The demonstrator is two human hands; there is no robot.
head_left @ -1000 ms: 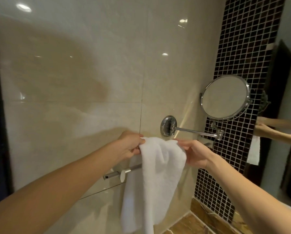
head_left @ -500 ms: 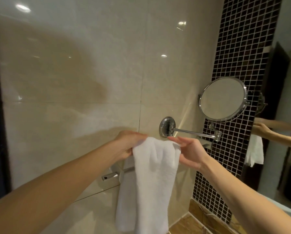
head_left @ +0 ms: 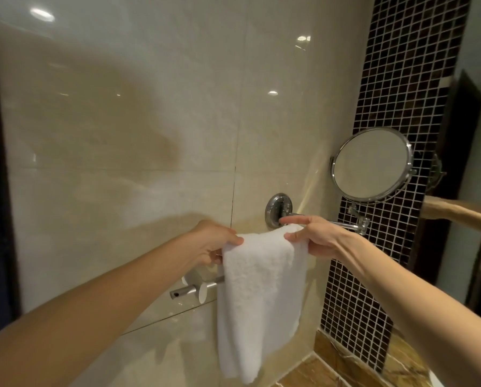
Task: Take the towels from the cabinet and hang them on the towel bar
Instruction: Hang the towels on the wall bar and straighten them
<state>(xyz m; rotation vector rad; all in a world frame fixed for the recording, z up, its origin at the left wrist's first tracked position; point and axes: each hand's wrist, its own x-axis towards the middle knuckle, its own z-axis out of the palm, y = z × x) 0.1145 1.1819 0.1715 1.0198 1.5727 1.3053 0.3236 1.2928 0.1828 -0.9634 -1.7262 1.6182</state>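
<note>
close head view toward wall (head_left: 127, 169)

One towel (head_left: 261, 297), one towel bar (head_left: 189, 289), one round mirror (head_left: 372, 164) and two hands, the left hand (head_left: 214, 244) and the right hand (head_left: 314, 237).

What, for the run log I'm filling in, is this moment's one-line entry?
left hand: pinches white towel at top | right hand: pinches same edge | towel bar: behind towel, below hands

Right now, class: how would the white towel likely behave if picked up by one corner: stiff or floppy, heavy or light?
Probably floppy: the white towel hangs in soft folds below the left hand and right hand. Likely light, since fingertip pinches hold it. Its fluffy pile should resist slipping.
</note>
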